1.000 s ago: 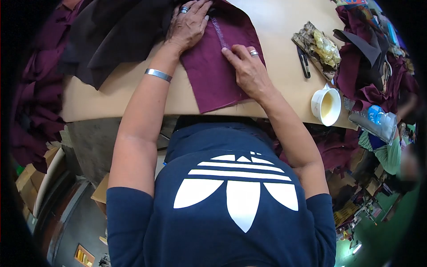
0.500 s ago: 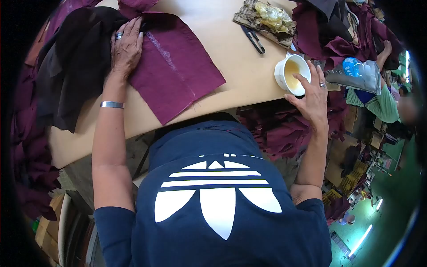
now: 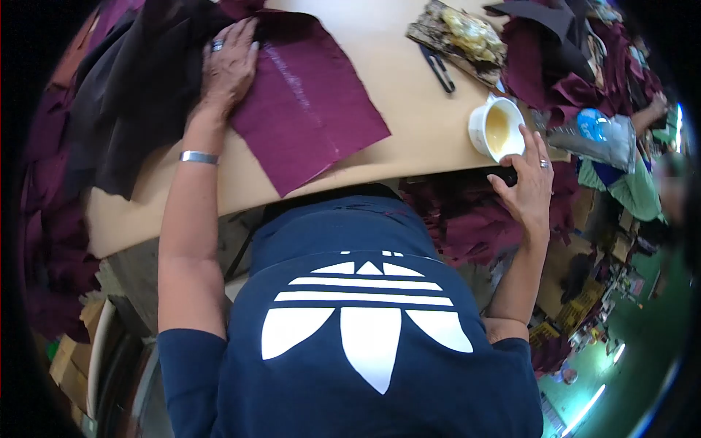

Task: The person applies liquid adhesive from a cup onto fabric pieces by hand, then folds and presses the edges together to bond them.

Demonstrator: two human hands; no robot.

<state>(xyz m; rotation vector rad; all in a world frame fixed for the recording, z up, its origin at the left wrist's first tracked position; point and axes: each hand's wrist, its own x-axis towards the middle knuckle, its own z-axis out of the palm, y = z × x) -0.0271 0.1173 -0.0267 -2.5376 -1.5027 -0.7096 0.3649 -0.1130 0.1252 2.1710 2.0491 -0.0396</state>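
Note:
My left hand [image 3: 228, 67] lies flat on the table, across the edge where dark fabric [image 3: 139, 87] meets a maroon fabric piece [image 3: 314, 102]. A pale whitish streak runs down the maroon piece. At the right, my right hand [image 3: 527, 179] is just below a white cup [image 3: 478, 130] with yellowish liquid in it. The thumb and fingers are apart with nothing between them, and the fingertips are near the cup's rim.
A black tool [image 3: 438, 71] lies beside a crusted board with a yellow lump [image 3: 471, 35]. Maroon and dark cloth [image 3: 529, 58] and a plastic bottle [image 3: 595, 135] are at the right. Maroon scraps [image 3: 467, 219] hang below the table edge [image 3: 168, 219]. Another person's arm [image 3: 650, 113] shows far right.
My right hand has left the maroon fabric and moved to the cup, then drawn slightly back from inside its rim. My left hand remains on the fabric. The view has shifted.

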